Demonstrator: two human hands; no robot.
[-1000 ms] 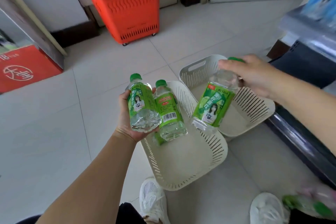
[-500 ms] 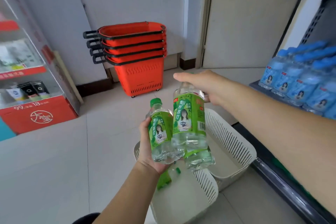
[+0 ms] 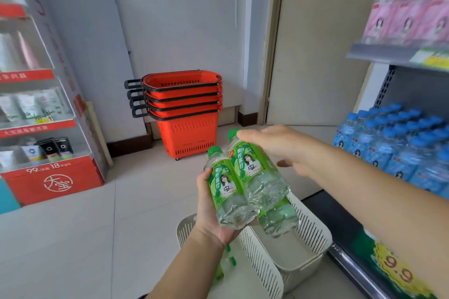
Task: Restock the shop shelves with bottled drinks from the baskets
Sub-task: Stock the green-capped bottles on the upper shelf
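I read "LIME SODA" at the top of the green label on the left bottle [image 3: 224, 184]; the right bottle [image 3: 252, 167] carries the same label with large Chinese characters. Far left, the red display stand [image 3: 52, 181] shows "99" and "18" above a circled logo. Near right, a yellow shelf sticker [image 3: 398, 272] reads "9.9".

green-labelled bottles [image 3: 227, 187]; white slotted baskets [image 3: 313, 233]; orange stacked baskets [image 3: 184, 104]; blue-capped bottles [image 3: 398, 143].
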